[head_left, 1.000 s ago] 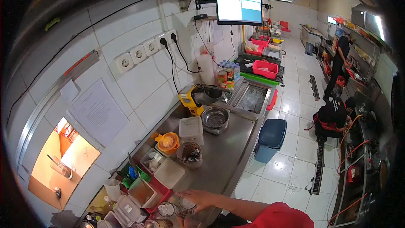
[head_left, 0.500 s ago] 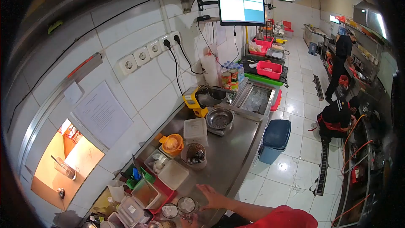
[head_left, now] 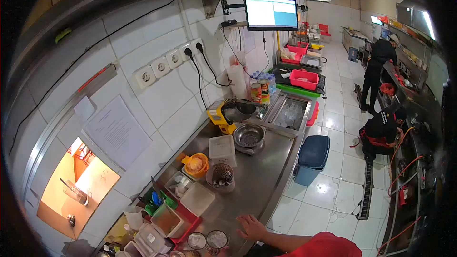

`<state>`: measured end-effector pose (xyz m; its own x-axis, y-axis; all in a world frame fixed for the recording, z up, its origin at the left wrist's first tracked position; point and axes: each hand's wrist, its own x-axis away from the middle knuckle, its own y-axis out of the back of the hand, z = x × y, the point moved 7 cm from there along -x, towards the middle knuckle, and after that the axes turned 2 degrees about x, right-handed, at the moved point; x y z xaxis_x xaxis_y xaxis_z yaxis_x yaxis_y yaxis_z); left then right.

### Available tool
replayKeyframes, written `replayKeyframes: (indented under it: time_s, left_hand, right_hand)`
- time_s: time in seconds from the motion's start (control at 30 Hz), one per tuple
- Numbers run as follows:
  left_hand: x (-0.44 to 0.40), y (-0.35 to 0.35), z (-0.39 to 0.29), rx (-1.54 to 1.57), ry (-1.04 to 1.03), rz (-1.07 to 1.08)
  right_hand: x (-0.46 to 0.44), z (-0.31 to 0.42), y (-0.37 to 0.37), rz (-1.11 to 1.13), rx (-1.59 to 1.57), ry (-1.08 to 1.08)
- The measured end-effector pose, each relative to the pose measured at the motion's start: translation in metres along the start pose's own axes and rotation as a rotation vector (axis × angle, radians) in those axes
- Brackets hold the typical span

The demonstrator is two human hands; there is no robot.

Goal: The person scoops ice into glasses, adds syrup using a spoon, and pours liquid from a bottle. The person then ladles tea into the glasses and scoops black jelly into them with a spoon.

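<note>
Right hand [head_left: 252, 228], head view: drawn a little off the ice-filled drinking glasses [head_left: 217, 239] since the earlier frame; open, fingers spread, nothing gripped, by the steel counter's [head_left: 257, 185] edge. Glasses stand paired beside the red tray [head_left: 195, 222]. Left hand unseen. Judgement: grip low, rims untouched, avoid clinking.

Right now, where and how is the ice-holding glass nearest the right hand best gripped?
Probably the glass is best gripped around its outer wall, below the rim, coming from the picture's right. It stands upright with its round mouth open upward; a second glass crowds its left, while the open right hand is on its right.
</note>
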<state>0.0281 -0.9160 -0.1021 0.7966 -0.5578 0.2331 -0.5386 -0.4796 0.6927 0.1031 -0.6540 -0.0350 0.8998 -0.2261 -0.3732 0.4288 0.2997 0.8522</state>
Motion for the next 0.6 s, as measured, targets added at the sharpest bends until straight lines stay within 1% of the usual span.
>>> replayKeyframes:
  time_s: [0.17,0.23,0.27,0.33,0.43,0.47,0.53,0.57,0.6]
  left_hand:
    - [0.006,-0.031,0.006,-0.451,-0.369,0.05]
    - [0.01,-0.04,-0.003,-0.636,-0.518,0.066]
    - [0.009,-0.041,-0.003,-0.637,-0.52,0.063]
    - [0.004,-0.031,-0.005,-0.028,-0.311,0.07]
    - [0.003,-0.034,0.002,0.883,0.033,0.077]
    - [0.004,-0.033,0.003,0.888,0.032,0.077]
    - [0.007,-0.026,0.006,0.721,0.159,0.085]
    - [0.012,-0.019,-0.002,0.726,0.159,0.088]
    - [0.024,0.009,-0.046,0.448,0.148,0.143]
  right_hand:
    - [0.0,0.0,0.0,0.02,0.021,0.026]
    - [-0.002,0.008,0.009,0.004,0.068,0.083]
    - [-0.002,0.008,0.011,0.001,0.07,0.085]
    - [0.001,0.002,0.0,0.18,0.007,0.003]
    - [0.003,0.002,0.0,0.183,0.034,0.01]
    - [0.002,0.002,-0.001,0.185,0.038,0.011]
    - [0.0,0.01,0.011,-0.041,0.18,0.079]
    - [0.001,0.009,0.01,-0.038,0.185,0.078]
    - [0.001,0.01,0.012,-0.038,0.204,0.089]
